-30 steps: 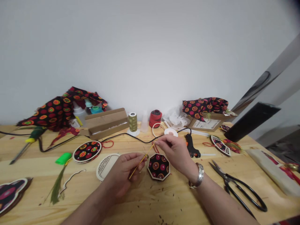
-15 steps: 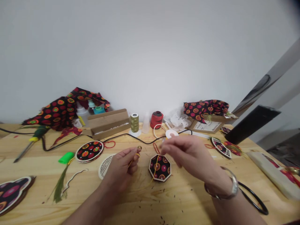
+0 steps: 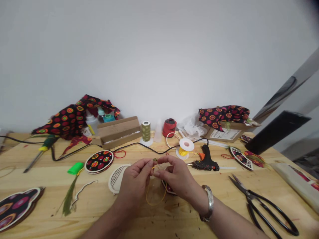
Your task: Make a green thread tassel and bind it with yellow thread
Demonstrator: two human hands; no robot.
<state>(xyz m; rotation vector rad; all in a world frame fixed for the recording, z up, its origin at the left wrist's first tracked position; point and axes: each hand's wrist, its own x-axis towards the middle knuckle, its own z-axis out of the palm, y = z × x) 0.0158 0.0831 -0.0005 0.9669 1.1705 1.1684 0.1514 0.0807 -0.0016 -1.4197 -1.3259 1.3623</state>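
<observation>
Over the middle of the table my left hand (image 3: 136, 179) pinches a thin yellow cord (image 3: 156, 204) close to a small bronze-coloured bead (image 3: 155, 160). My right hand (image 3: 178, 172), a silver bracelet at its wrist, meets it there. Its thumb and fingers close on the cord beside the bead, and the cord hangs in a loop below both hands. An octagonal fabric-covered ornament (image 3: 168, 188) lies mostly hidden behind my right hand. Left of my left hand is a round pale wooden frame (image 3: 115, 179), partly covered.
Right of my hands lie a black glue gun (image 3: 206, 161) and large black scissors (image 3: 259, 196). A spool of yellow cord (image 3: 183, 151) stands behind. At left are a round fabric ornament (image 3: 99, 161), a green tassel (image 3: 68, 199) and a screwdriver (image 3: 41, 151). A cardboard box (image 3: 119, 132) sits at the back.
My right hand has come down and left to meet my left hand at the bead. The cord, drawn taut earlier, now hangs in a loop. The glue gun and scissors are uncovered.
</observation>
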